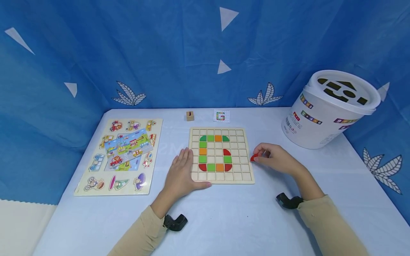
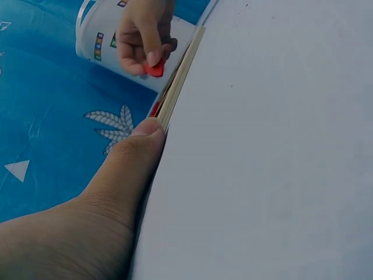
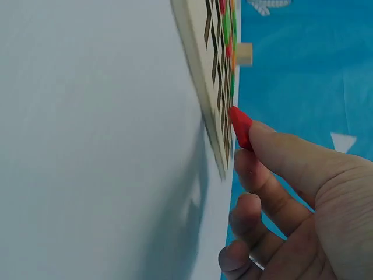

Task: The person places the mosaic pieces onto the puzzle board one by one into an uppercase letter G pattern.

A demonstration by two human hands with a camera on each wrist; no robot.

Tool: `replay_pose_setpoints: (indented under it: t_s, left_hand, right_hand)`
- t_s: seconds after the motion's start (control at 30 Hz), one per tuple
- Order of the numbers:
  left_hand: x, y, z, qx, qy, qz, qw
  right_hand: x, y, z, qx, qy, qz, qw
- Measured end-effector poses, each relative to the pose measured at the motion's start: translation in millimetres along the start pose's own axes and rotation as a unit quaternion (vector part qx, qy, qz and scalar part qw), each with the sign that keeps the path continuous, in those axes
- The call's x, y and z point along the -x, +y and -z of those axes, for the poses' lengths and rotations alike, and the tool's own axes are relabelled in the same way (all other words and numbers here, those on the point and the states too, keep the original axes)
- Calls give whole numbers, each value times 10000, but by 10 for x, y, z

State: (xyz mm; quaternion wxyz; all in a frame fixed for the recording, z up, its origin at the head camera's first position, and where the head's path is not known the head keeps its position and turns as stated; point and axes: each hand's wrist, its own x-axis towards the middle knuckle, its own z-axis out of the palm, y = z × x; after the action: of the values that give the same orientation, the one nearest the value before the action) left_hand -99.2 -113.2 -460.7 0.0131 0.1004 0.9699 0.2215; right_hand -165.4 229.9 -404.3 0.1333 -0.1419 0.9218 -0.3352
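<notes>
A wooden grid board lies flat on the table, with green, orange and red pieces set in a G-like outline. My left hand rests at the board's left side, fingers straight, its thumb along the near edge. In the left wrist view that thumb touches the board's side. Just off the board's right edge, my right hand pinches a red piece between thumb and fingers. The right wrist view shows this red piece held above the surface; its full outline is partly covered by the fingers.
Behind the board are a small wooden cube and a pattern card. On the left lies a vehicle puzzle board with picture cards on it. A white bucket with a shape-slotted lid stands at the back right.
</notes>
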Motion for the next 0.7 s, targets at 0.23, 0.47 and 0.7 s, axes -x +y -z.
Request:
replay_pose_setpoints:
  t_s: [0.23,0.47,0.7]
  left_hand:
    - [0,1,1,0,-10,18,10000]
    - [4,8,11,-16,-14,12,10000]
    - [5,14,16,-76,-9,1,10000]
  right_hand:
    - [-199,-292,-212,-229,5,330,9992]
    - [-387,-486,-420,-351,-18,392,9986]
    - [-528,-639,-596,-182,-51,446,9988]
